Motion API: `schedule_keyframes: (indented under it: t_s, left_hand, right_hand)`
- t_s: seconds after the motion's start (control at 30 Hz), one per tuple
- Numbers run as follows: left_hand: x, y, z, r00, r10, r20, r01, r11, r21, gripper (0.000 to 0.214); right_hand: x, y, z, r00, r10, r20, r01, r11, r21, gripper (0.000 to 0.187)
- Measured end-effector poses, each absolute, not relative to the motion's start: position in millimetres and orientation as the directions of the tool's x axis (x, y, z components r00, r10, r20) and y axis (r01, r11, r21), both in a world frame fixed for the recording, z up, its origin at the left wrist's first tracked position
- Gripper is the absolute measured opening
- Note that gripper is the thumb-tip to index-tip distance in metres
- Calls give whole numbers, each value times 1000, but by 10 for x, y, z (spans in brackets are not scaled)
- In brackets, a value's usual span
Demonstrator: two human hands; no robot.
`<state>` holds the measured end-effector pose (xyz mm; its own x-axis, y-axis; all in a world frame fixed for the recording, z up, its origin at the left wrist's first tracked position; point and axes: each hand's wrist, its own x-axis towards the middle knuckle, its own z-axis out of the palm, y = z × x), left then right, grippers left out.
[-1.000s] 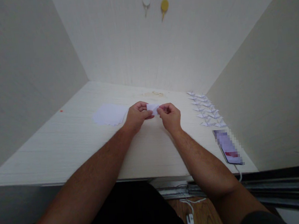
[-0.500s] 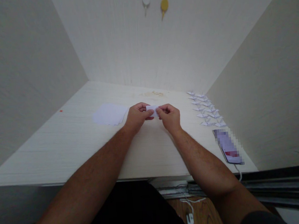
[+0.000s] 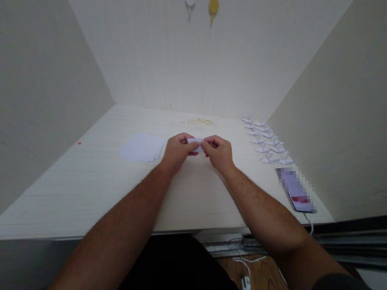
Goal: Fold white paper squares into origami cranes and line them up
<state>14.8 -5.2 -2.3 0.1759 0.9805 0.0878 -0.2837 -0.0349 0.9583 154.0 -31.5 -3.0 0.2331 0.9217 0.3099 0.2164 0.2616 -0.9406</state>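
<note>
Right hand (image 3: pixel 219 150) has edged slightly leftward | I see white sheets (image 3: pixel 142 147) left of all fingers | left hand (image 3: pixel 176 151) pinches small folded paper (image 3: pixel 193 140) between both hands' fingertips | right thumb and fingers pinch its right end | folded paper figures (image 3: pixel 262 149), phone (image 3: pixel 294 190) well right of the fingers
</note>
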Motion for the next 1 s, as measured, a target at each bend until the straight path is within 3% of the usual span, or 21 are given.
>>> schedule_keyframes:
  t_s: [0.3,0.63,1.0]
  left_hand:
    - [133,-72,9,231,973,25,-276,41,960,30]
    - [140,-93,37,216,969,119,-81,-104,991,28]
    - [126,-57,7,234,967,96,48,-110,993,19]
  right_hand:
    - [1522,-346,22,222,930,293,204,250,-947,16]
    - [1534,-349,28,198,931,306,211,264,-941,16]
    - [1571,-306,-16,233,929,288,205,242,-948,16]
